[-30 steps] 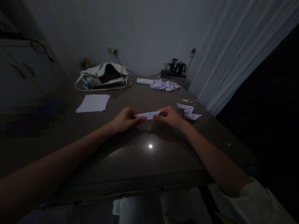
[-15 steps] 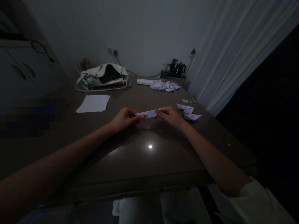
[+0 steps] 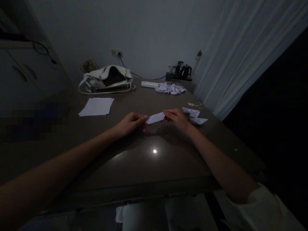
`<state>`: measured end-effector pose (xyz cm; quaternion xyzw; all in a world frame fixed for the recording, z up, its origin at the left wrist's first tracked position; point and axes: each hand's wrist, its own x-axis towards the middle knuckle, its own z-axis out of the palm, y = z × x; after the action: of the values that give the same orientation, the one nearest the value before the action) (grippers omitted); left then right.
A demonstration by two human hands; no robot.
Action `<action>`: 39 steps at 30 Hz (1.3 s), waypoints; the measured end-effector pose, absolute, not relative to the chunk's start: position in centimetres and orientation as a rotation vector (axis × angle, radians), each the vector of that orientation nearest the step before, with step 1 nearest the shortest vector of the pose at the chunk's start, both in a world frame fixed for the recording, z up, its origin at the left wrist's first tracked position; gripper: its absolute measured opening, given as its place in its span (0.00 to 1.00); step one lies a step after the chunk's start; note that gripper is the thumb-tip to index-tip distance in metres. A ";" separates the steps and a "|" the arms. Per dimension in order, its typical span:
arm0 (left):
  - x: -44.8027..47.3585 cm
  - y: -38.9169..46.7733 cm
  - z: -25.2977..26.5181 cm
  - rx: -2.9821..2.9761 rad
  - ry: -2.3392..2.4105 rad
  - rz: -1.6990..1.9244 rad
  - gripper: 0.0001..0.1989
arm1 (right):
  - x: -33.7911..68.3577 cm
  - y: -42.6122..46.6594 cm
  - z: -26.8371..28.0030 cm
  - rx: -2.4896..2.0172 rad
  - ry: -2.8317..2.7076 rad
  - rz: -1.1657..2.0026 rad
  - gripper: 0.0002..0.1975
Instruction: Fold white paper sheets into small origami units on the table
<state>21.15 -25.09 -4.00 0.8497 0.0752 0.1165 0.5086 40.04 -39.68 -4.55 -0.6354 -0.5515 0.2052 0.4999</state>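
A folded strip of white paper (image 3: 155, 118) is held between my two hands, a little above the dark tabletop. My left hand (image 3: 133, 123) pinches its left end between thumb and fingers. At the other end my right hand (image 3: 176, 117) grips the paper with thumb and fingertips, which cover that corner. Just right of my right hand lie a few folded paper pieces (image 3: 196, 120) with pointed ends. To the left, a stack of white paper sheets (image 3: 96, 106) rests flat on the table.
Farther back on the brown table (image 3: 134, 163) are a white handbag (image 3: 106, 78), a white elongated object (image 3: 149, 84) and a pile of folded papers (image 3: 170, 88). A black kettle (image 3: 185, 71) stands in the back right corner, near a pale curtain (image 3: 223, 61).
My left thumb has shifted to the left end of the paper, and my right fingers have slid slightly right along it. More of the strip's surface shows between the hands.
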 end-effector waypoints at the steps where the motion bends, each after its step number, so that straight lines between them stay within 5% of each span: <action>1: 21.1 -25.1 -4.1 2.042 0.183 0.257 0.29 | 40.0 -39.7 -4.5 -1.535 -1.355 0.496 0.25; 32: 21.2 -25.4 -4.8 2.186 0.038 0.510 0.16 | 37.5 -39.6 -4.7 -1.492 -1.446 0.754 0.11; 39: 20.7 -25.5 -4.7 2.319 -0.110 0.530 0.17 | 36.9 -39.2 -5.1 -1.496 -1.434 0.778 0.15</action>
<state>20.66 -25.52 -4.68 0.9044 -0.0428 0.2067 0.3709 36.87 -39.21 -5.09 -0.6045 -0.5793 0.3143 0.4474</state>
